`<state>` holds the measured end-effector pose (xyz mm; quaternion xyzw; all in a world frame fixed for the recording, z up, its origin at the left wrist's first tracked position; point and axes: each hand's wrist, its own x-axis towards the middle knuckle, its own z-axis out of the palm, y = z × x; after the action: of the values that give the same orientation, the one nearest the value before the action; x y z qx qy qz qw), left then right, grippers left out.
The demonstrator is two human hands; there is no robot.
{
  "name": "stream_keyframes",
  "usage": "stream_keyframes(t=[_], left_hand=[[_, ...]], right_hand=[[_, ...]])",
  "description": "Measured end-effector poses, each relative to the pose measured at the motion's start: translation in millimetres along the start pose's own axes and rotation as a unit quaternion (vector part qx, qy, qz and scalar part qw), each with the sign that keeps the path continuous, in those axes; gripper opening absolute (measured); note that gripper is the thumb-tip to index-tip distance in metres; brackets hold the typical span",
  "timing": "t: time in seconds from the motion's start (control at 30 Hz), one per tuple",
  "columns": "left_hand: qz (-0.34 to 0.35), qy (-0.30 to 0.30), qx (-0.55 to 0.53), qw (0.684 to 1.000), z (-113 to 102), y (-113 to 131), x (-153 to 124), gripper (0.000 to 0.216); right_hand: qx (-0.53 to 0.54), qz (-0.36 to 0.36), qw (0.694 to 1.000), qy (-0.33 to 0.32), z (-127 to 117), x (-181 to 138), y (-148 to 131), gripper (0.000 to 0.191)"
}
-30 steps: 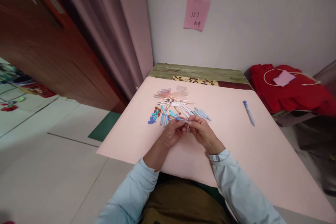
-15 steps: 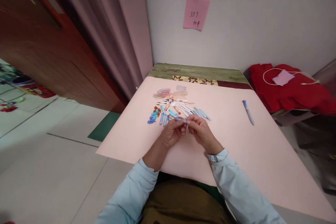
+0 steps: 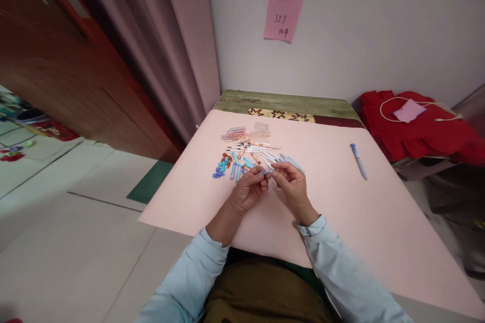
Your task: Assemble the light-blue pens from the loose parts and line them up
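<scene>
Near the front of the pile, my left hand [image 3: 247, 190] pinches a small bluish pen part [image 3: 266, 172] between thumb and fingers. My right hand [image 3: 293, 186] meets it there, thumb and index finger closed at the right end of the same part; fingertips hide much of it. Just beyond lie blue and brown printed pen barrels [image 3: 238, 171], white refills [image 3: 268, 154] and pale blue barrels [image 3: 294, 162]. To the left is a heap of small blue, turquoise and brown caps [image 3: 222, 166]. Clear and pinkish thin parts [image 3: 242, 135] lie farther back.
One whole blue pen [image 3: 358, 161] lies apart on the right of the pink-covered table [image 3: 341, 222]. Red cloth [image 3: 420, 133] with a white cord sits beyond the right edge. A curtain [image 3: 166, 35] and a wooden door [image 3: 102, 86] stand at the left.
My right hand has shifted slightly, its fingers lifting and spreading a little at the part. My left hand stays nearly in place. The parts on the table look the same.
</scene>
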<state>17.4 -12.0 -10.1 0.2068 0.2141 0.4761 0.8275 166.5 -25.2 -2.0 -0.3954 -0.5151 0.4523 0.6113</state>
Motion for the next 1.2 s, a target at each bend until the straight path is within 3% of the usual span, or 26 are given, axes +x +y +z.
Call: stream_keyframes(t=[0.2, 0.43, 0.53, 0.77, 1.0, 1.2], left_hand=[[0.004, 0.013, 0.017, 1.0, 0, 0, 1, 0.024], [-0.003, 0.026, 0.068, 0.997, 2, -3, 1, 0.025], [-0.002, 0.039, 0.068, 0.997, 5, -4, 2, 0.027], [0.052, 0.04, 0.088, 0.994, 10, -4, 2, 0.042], [0.168, 0.083, 0.169, 0.968, 15, -9, 1, 0.032], [0.264, 0.124, 0.309, 0.905, 16, -15, -3, 0.024]], right_hand=[[-0.204, -0.155, 0.966, 0.017, 0, -3, -4, 0.009], [-0.251, -0.181, 0.95, 0.026, -1, -5, -4, 0.015], [-0.228, -0.151, 0.962, 0.019, -1, -3, -3, 0.014], [-0.036, 0.022, 0.998, 0.055, 0, 1, -3, 0.023], [0.105, 0.146, 0.983, 0.043, -1, 4, 10, 0.033], [0.158, 0.221, 0.962, -0.013, -1, 6, 11, 0.036]])
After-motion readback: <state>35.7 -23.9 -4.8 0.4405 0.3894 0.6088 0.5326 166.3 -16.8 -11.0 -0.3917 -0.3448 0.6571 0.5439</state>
